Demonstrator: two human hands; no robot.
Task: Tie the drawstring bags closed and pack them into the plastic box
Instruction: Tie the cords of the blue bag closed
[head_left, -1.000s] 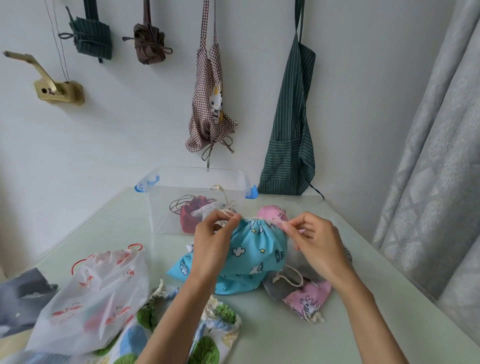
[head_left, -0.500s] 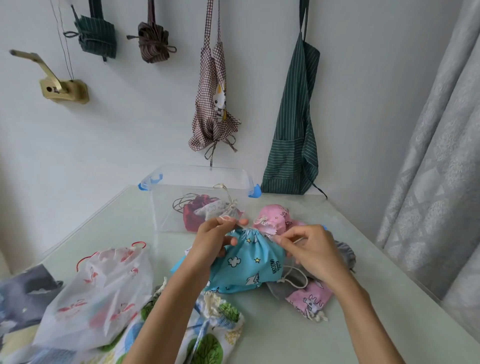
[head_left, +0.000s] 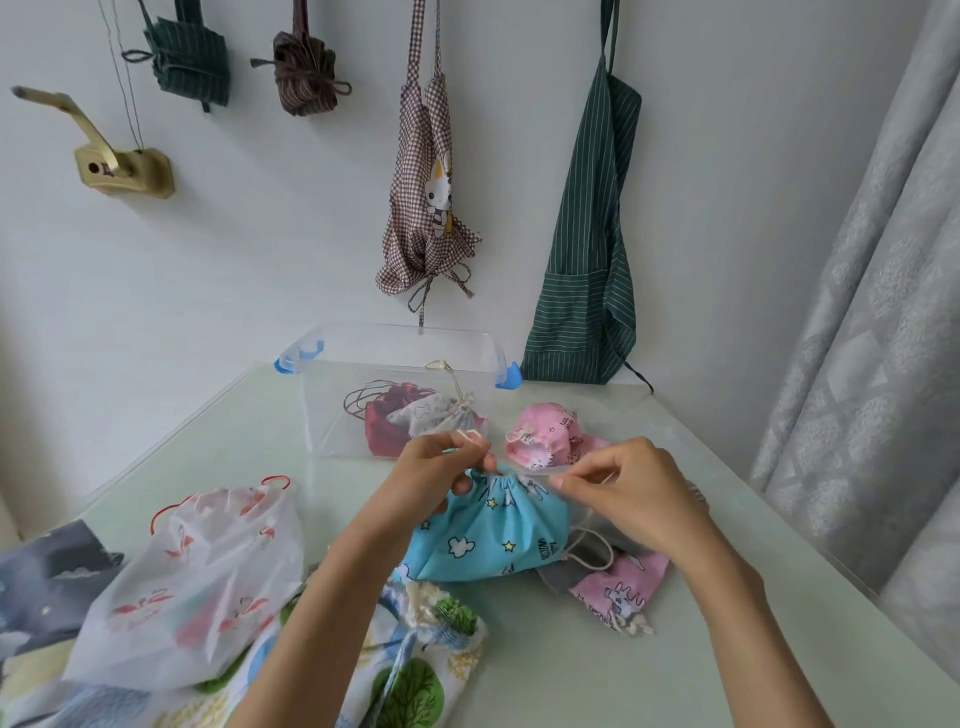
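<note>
A light blue drawstring bag with clouds and stars lies in the middle of the table, its mouth gathered tight. My left hand pinches the white cord at the left of the gathered mouth. My right hand pinches the cord at the right and holds it taut. Behind them stands the clear plastic box with blue latches; it holds a red bag and a white printed bag, both tied.
A pink bag lies beside the box, another pink bag and a grey one under my right hand. A white flamingo bag and a tree-print bag lie near left. Aprons hang on the wall; a curtain is at right.
The bag's mouth has been drawn from wide to tightly gathered. Both hands have moved closer together and up at the cord.
</note>
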